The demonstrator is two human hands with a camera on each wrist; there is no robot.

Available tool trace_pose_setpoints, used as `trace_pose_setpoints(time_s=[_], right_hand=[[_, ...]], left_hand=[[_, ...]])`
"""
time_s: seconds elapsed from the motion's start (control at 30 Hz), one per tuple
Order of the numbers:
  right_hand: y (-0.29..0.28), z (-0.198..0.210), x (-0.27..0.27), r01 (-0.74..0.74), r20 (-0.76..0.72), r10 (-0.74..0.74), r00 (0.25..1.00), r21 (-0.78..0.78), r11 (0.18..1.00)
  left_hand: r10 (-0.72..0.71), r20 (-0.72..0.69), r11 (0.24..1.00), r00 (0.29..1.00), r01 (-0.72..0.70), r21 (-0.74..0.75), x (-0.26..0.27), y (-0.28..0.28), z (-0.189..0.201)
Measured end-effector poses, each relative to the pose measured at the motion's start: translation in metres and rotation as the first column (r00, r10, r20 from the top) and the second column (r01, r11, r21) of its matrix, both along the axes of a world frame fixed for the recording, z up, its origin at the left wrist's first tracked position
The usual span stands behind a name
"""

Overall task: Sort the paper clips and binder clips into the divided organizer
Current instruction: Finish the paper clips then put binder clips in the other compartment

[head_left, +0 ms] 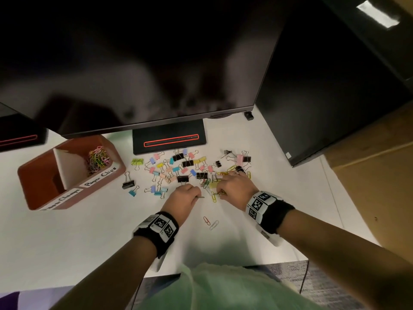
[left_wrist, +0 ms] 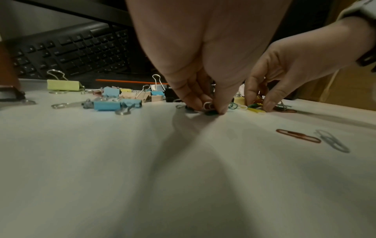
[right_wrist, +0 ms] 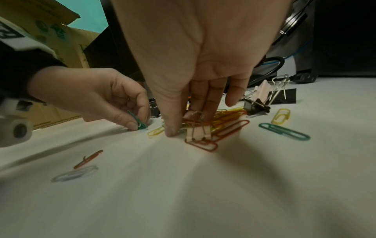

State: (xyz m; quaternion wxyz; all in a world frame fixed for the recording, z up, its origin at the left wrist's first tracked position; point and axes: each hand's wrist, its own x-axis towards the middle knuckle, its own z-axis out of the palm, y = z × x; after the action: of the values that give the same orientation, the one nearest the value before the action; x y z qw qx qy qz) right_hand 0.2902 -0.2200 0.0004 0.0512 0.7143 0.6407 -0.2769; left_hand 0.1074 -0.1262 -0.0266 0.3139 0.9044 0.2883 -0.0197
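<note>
My left hand (head_left: 196, 195) pinches a green paper clip (right_wrist: 139, 123) between thumb and forefinger, low over the white desk (head_left: 89, 238); the left wrist view shows a white clip in the same pinch (left_wrist: 207, 108). To its right, my right hand (head_left: 220, 190) reaches down into a heap of orange and yellow paper clips (right_wrist: 227, 122), thumb and fingers closing on them. A small beige binder clip (right_wrist: 198, 132) lies right at those fingertips. Further back is the scatter of coloured and black binder clips (head_left: 178, 167). The brown divided organizer (head_left: 40, 186) stands at the left, and its right compartment holds several paper clips (head_left: 98, 158).
A red paper clip (head_left: 206, 220) and a white one (head_left: 214, 224) lie loose between my wrists. A green clip (right_wrist: 284, 132) and a yellow one (right_wrist: 281, 116) lie right of the heap. The monitor (head_left: 156, 63) overhangs the desk's back, with its base (head_left: 169, 139) behind the clips. A cardboard box (head_left: 375, 180) stands at the right.
</note>
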Motion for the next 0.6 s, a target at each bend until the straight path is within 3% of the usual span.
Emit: trace_pose_setpoints(time_s=[0.3,0.6], right_hand=[[0.007,0.004,0.001,0.014,-0.088,-0.011,0.996,0.029,0.999],[0.033,0.025,-0.024,0.093,-0.248,-0.037,0.968,0.217,0.972]], left_hand=[[-0.016,-0.041,0.999,0.999,0.015,-0.037,0.003,-0.001,0.0],[0.149,0.205,0.98,0.967,-0.117,-0.159,-0.029,0.02,0.047]])
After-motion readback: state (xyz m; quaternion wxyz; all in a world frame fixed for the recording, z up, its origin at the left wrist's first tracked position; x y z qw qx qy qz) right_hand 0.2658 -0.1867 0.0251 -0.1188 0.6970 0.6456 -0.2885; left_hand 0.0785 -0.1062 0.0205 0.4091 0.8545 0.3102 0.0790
